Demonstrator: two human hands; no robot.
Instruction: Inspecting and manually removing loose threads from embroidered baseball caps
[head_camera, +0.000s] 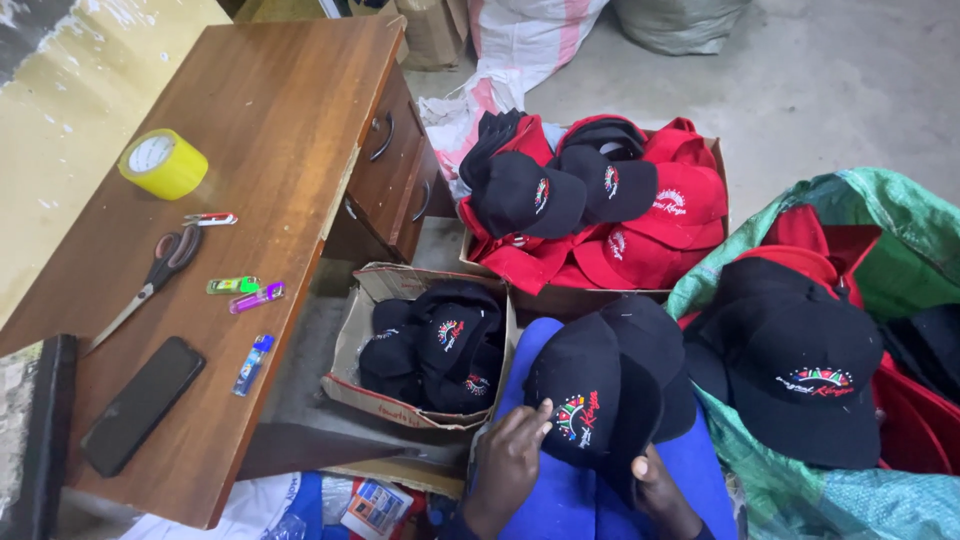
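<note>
Hands low in view: left hand (508, 462) fingers gripping a black embroidered cap (588, 400), right hand (664, 493) fingers tucked under its brim, desk (270, 120) off left.

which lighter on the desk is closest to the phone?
The blue lighter, lying right of the phone near the desk's edge. The green and purple ones lie farther up.

Black cap (590, 395), embroidery seemingly red-green-white; yellow tape roll (163, 163).

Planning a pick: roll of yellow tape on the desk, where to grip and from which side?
The yellow tape roll lies flat on the wooden desk, hole up, clear all round. Probably come from above and pinch across the rim, one finger inside the core and one on the outer wall.
</note>
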